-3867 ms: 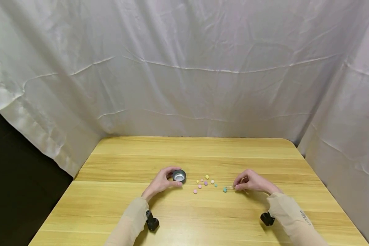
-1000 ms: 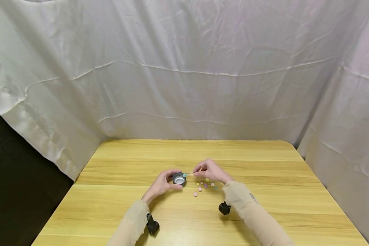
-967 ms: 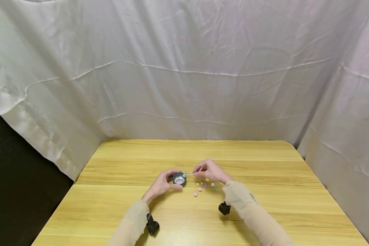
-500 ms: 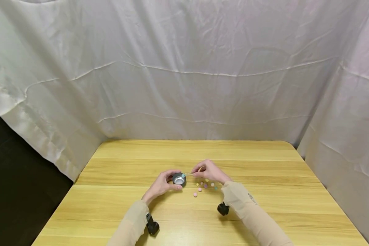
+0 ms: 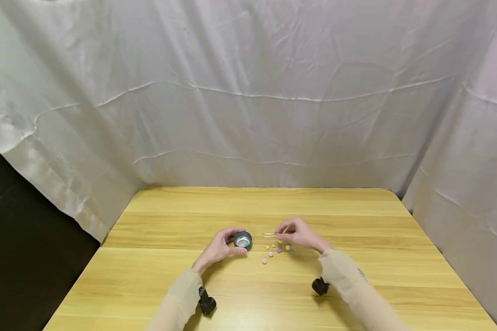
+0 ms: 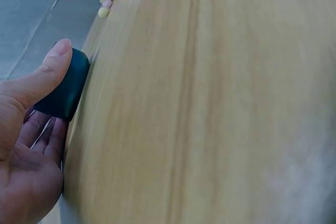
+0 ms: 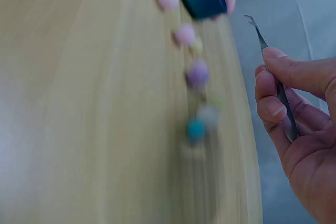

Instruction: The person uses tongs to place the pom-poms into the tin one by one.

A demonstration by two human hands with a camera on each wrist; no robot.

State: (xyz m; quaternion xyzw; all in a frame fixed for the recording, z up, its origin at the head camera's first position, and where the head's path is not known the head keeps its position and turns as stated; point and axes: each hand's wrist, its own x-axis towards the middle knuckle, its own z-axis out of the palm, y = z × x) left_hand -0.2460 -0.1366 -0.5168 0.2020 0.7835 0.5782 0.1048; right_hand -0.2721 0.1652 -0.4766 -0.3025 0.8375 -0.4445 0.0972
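Note:
My left hand (image 5: 221, 246) grips a small dark round cup (image 5: 243, 247) with a silvery inside, standing on the table; a bit of teal shows in it. Between the thumb and fingers of my right hand (image 5: 299, 233) is a pair of tweezers (image 7: 284, 100), its bent tips pointing left with nothing between them. The tweezers are raised above the table, to the right of the cup. Several small pastel balls lie right of the cup, among them a pink ball (image 5: 264, 261), a purple ball (image 7: 198, 74) and a teal ball (image 7: 196, 129).
The wooden table (image 5: 149, 276) reaches back to a pale grey curtain (image 5: 248, 128), which also hangs at both sides. A black wrist camera (image 5: 207, 304) sits under the left forearm, another wrist camera (image 5: 320, 286) under the right.
The right hand carried a larger teal ball in the tweezers leftward to the cup. Now the ball has left the tips, and hand and tweezers have drawn back right. The left hand stayed.

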